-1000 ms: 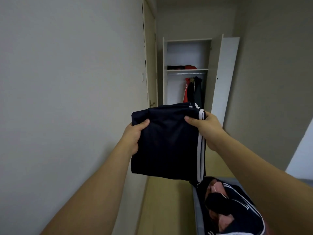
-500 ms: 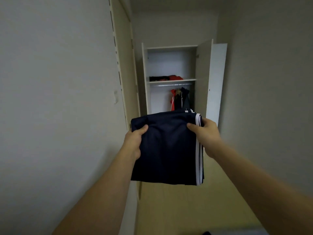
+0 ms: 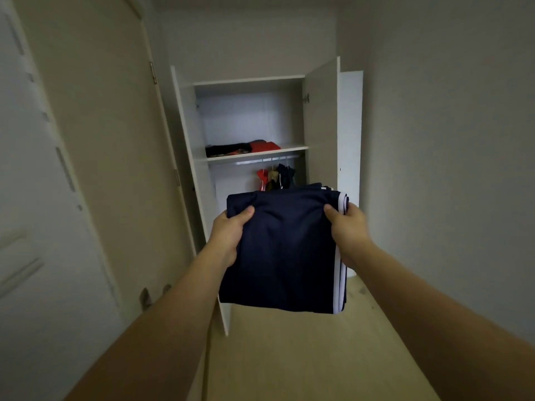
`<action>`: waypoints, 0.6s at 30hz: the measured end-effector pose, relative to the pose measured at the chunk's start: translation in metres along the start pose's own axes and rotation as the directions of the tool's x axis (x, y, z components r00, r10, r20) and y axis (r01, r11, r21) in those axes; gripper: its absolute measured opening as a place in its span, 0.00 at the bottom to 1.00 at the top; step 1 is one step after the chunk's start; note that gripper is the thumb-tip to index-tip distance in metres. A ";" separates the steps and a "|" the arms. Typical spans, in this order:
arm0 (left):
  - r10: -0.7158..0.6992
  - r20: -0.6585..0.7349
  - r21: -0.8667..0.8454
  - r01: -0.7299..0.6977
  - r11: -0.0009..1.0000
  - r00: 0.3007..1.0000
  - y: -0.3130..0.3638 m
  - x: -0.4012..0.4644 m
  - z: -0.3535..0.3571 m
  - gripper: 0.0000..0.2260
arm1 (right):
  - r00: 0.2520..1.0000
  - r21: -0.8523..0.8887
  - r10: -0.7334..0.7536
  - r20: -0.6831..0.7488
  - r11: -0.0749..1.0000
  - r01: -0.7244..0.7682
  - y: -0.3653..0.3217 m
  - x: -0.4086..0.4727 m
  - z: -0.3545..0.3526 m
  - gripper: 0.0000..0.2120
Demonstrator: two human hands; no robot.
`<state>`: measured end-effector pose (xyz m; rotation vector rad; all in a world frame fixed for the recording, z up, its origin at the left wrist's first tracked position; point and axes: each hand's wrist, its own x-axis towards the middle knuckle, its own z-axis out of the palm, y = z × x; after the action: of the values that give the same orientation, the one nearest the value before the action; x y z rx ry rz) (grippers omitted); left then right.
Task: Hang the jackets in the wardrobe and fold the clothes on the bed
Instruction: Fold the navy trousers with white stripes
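A folded navy garment with white side stripes (image 3: 285, 250) hangs flat in front of me at chest height. My left hand (image 3: 230, 233) grips its upper left edge, thumb on top. My right hand (image 3: 348, 227) grips its upper right edge by the stripes. Behind it stands the open white wardrobe (image 3: 252, 123). Its shelf (image 3: 260, 155) carries folded black clothes (image 3: 227, 149) and a folded red piece (image 3: 265, 146). Under the shelf, on the rail, hang a red jacket (image 3: 262, 178), a tan one (image 3: 273, 178) and a dark one (image 3: 286, 176). The garment hides their lower parts.
The wardrobe's left door (image 3: 192, 180) and right door (image 3: 321, 123) stand open toward me. A closed beige room door (image 3: 110, 157) with a handle (image 3: 146, 296) is on the left. A plain wall (image 3: 448, 169) runs along the right, with wooden floor (image 3: 304, 357) below.
The view has moved toward the wardrobe, which now looms larger and closer. The bed with its clothes has dropped out of sight. Both hands keep the same grip on the folded garment.
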<state>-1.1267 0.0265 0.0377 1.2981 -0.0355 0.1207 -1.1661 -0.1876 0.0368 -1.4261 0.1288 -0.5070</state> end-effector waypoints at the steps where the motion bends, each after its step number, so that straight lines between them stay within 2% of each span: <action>1: -0.003 -0.007 0.006 0.003 1.000 1.000 -0.002 0.033 0.005 0.08 | 1.000 0.004 0.009 0.005 1.000 -0.009 0.005 0.033 0.012 0.16; 6: -0.002 -0.038 0.018 0.003 1.000 0.999 0.004 0.190 0.018 0.07 | 0.999 0.026 0.007 0.050 1.000 -0.008 0.023 0.188 0.081 0.13; 11: 0.049 -0.038 0.035 -0.048 0.998 0.998 -0.009 0.357 0.012 0.10 | 0.997 0.037 0.003 0.079 0.999 -0.006 0.069 0.334 0.155 0.07; 14: 0.074 -0.031 0.021 -0.074 0.997 0.997 -0.025 0.461 0.007 0.10 | 0.997 0.028 0.003 0.076 1.000 -0.005 0.103 0.423 0.202 0.10; 18: 0.039 -0.003 0.026 -0.039 0.999 0.999 -0.026 0.597 0.011 0.08 | 0.998 0.017 0.005 0.064 1.000 -0.007 0.123 0.539 0.259 0.13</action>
<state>-0.5300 0.0504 0.0716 1.3234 -0.0563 0.1573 -0.5569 -0.1653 0.0737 -1.4234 0.0773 -0.4560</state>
